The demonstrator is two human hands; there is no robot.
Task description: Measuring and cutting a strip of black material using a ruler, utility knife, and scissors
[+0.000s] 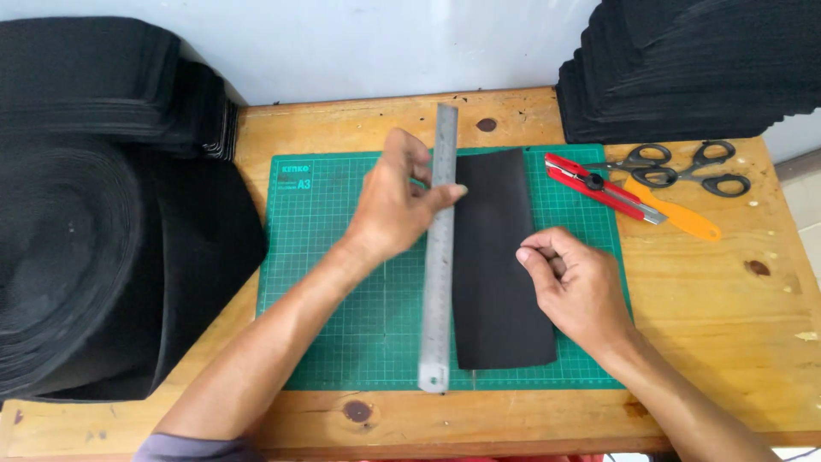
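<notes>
Nearest: right hand (575,287), fingers curled, pinching the right edge of a black foam strip (496,257) flat on a green cutting mat (342,282). Left hand (395,201) presses a steel ruler (440,248) along the left edge. Probably light, soft, floppy; best held by edges.

black strip (496,257), green (gridded) mat (342,282), steel ruler (440,257)
</notes>
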